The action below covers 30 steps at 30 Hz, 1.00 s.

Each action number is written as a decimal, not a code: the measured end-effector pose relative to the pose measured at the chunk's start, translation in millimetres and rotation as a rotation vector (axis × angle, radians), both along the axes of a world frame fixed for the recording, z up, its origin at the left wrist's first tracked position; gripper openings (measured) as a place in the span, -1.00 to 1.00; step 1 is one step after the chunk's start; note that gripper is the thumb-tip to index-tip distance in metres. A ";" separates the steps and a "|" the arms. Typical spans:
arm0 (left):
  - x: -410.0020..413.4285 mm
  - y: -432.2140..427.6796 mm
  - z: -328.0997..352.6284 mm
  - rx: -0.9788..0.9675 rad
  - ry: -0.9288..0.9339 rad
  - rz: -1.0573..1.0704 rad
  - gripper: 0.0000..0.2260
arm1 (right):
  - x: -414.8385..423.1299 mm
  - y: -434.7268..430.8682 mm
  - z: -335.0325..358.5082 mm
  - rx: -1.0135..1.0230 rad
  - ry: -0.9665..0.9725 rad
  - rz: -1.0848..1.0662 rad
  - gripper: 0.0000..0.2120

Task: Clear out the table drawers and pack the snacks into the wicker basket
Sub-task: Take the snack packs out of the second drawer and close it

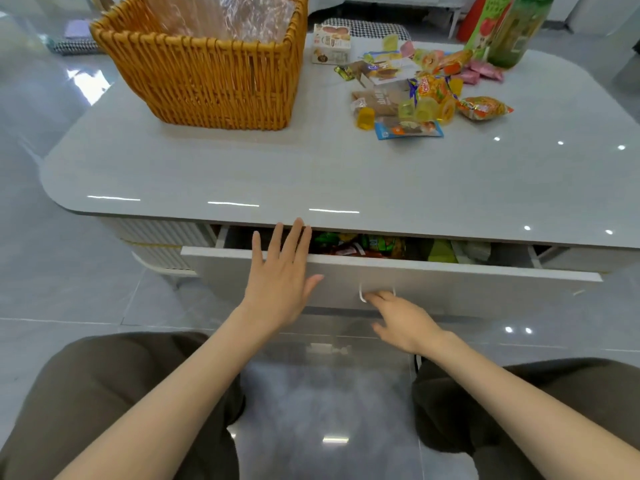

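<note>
from the head camera, my left hand is flat and open, fingers straight and a little spread. it lies over the top edge of the drawer, and the fingertips reach the rim of the table above the gap. my right hand is lower, in front of the drawer face, with its fingertips on the small white handle. i cannot tell whether they hook round it or only touch it.

the drawer stands partly pulled out under the tabletop. in the gap i see packets in green, red and yellow wrappers, lying close together.

the wicker basket stands upright on the far left of the table, with crinkled clear plastic inside it. well apart from it, on the far right, a heap of snacks lies loose on the tabletop: jelly cups, orange bags, pink packets and a blue packet at the near edge. a small box stands between the basket and the heap, and a green bottle stands behind the heap.
</note>
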<state>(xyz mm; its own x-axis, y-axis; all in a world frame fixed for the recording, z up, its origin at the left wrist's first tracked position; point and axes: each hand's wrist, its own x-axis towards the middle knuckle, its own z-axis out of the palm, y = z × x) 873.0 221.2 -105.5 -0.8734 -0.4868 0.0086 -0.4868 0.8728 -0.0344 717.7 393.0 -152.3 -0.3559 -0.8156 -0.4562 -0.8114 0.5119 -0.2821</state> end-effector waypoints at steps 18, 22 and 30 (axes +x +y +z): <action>11.6 11.2 12.3 0.229 -0.136 0.043 -0.57 | 12.9 19.1 76.8 -0.342 0.080 0.098 -0.69; 10.1 5.1 2.6 0.279 -0.234 0.092 -0.65 | 3.7 -2.7 48.7 -0.236 0.049 0.230 -0.42; 5.2 -23.7 -35.0 0.383 -0.574 0.023 -0.19 | 8.2 -24.1 3.4 -0.119 0.074 0.358 -0.36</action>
